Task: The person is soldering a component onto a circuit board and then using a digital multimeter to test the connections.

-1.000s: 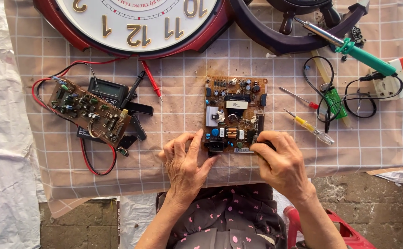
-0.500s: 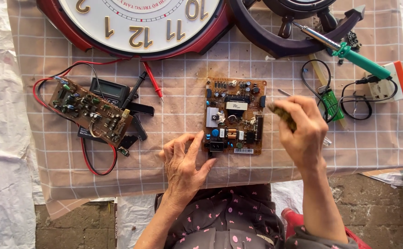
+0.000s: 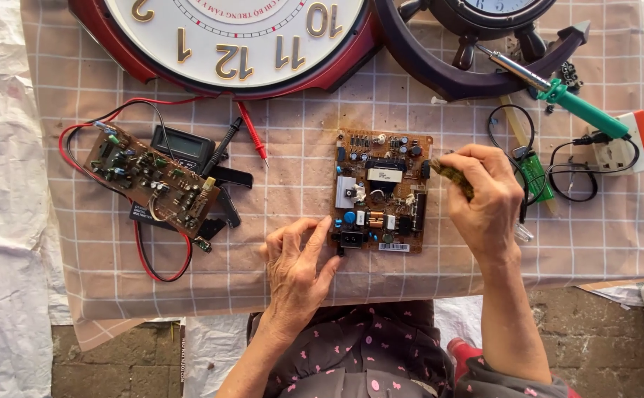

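A brown circuit board (image 3: 381,191) with several components lies on a checked cloth (image 3: 292,125) in front of me. My left hand (image 3: 296,269) rests at the board's lower left corner, fingertips touching its edge near a black socket. My right hand (image 3: 484,199) is closed around a yellowish screwdriver-like tool (image 3: 451,173), whose end sits at the board's right edge. A clear end of a tool (image 3: 524,234) shows below that hand.
A second circuit board (image 3: 152,184) with red and black wires lies at the left, over a black multimeter (image 3: 182,147) with its probes (image 3: 252,136). A green soldering iron (image 3: 572,103) and a white power strip (image 3: 624,147) are at the right. A red-rimmed wall clock (image 3: 115,51) and a dark clock frame (image 3: 440,74) lie at the back.
My right hand left the board's lower right corner, went right to the tools, closed on the yellowish tool and came back to the board's right edge. The left hand stayed.
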